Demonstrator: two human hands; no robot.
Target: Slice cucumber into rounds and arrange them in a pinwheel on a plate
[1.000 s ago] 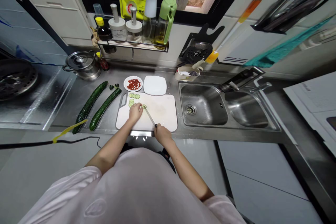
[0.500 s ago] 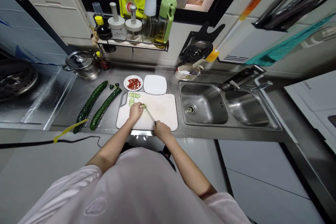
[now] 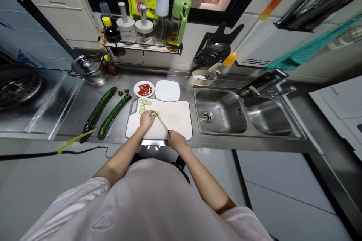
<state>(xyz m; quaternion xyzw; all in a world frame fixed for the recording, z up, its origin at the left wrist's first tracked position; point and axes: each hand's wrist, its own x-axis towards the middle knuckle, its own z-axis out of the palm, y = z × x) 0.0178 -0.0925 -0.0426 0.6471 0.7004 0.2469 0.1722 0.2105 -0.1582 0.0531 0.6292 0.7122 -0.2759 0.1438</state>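
Note:
My right hand (image 3: 177, 141) is wrapped round the handle of a knife (image 3: 162, 122), whose blade points up and left over the white cutting board (image 3: 175, 120). At the blade's tip lies a small cucumber slice (image 3: 156, 113). My left hand (image 3: 147, 119) rests on the board with its fingertips pinched close against that slice; a second piece may be hidden under the fingers. Several cucumber slices (image 3: 145, 102) lie in a row at the board's upper left, and more slices (image 3: 142, 109) sit just above my left hand.
Two long cucumbers (image 3: 114, 116) and dark cut ends (image 3: 120, 93) lie left of the board. Behind it stand a plate of chopped red pieces (image 3: 145, 89) and a white plate (image 3: 167, 91). A double sink (image 3: 220, 111) is on the right, a lidded pot (image 3: 89, 69) at back left.
My right hand and the knife have shifted very slightly to the right. The view has turned a little; the left hand and the slices stay in place on the board.

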